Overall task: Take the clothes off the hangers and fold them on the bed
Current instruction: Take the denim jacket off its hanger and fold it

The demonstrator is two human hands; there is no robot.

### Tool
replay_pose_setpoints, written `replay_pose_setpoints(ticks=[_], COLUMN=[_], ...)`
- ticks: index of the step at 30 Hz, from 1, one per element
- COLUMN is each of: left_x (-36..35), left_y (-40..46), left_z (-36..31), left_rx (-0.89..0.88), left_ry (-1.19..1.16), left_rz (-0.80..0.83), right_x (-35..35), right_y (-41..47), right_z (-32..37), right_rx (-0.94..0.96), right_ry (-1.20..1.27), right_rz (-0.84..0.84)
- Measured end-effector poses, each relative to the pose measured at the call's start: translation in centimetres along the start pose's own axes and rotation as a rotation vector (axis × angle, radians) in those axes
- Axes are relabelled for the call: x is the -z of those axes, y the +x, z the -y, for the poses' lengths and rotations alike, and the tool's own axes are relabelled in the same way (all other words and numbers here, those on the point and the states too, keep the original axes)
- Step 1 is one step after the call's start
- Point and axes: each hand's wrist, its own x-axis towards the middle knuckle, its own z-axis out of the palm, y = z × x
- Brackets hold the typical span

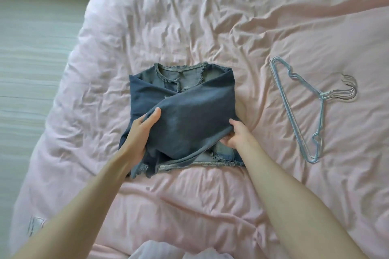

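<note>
Both hands' grip on denim top

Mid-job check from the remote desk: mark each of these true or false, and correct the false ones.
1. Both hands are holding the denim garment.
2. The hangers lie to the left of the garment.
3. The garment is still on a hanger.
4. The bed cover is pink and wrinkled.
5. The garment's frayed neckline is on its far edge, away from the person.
1. True. The left hand and the right hand both grip the denim garment.
2. False. The hangers lie to its right, apart from it.
3. False. It lies on the bed, partly folded, with no hanger in it.
4. True.
5. True. The neckline is on the far edge.
</note>
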Motion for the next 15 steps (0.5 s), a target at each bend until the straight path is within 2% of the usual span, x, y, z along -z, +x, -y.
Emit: replay_pose_setpoints(ticks=[2, 6, 9, 12, 14, 15], left_x=[0.7, 1.4, 1.3, 1.5, 2.0, 2.3], left_y=[0.6, 2.5, 4.1, 5.5, 6.4, 6.8], left_z=[0.3, 1.7, 3.1, 3.8, 4.0, 4.2], left_rx=[0.024, 0.097, 0.158, 0.139, 0.17, 0.207], left_ry=[0.028, 0.224, 0.427, 0.574, 0.747, 0.834], left_rz=[-0.021, -0.091, -0.091, -0.071, -0.021, 0.027], right_x=[0.1, 1.2, 2.4, 2.4, 2.0, 1.5], right_y=[0.9, 1.4, 2.3, 3.5, 4.1, 4.3], right_z=[0.5, 1.7, 2.2, 2.7, 3.5, 4.1], right_rx=[0.045, 0.156, 0.146, 0.227, 0.385, 0.481], right_ry=[0.054, 0.265, 0.207, -0.192, -0.601, -0.819], right_rz=[-0.066, 0.036, -0.048, -0.324, -0.571, -0.626])
